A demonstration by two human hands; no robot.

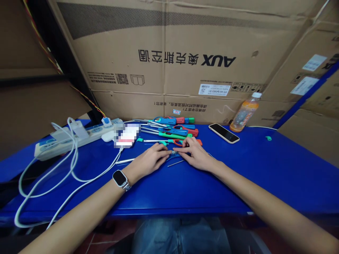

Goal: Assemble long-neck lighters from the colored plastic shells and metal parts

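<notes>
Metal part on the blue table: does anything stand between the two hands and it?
Nothing visible does. The fingers of the left hand and the right hand meet on the metal part, low over the table. The lighters lie behind the hands and a thin rod lies just before them.

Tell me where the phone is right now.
In the head view, the phone lies on the blue table, right of the lighters, beside the orange bottle.

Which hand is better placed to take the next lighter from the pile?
Probably the right hand: its fingers lie beside the nearest lighter, while the left hand sits further back. Both hands pinch a small metal part.
</notes>
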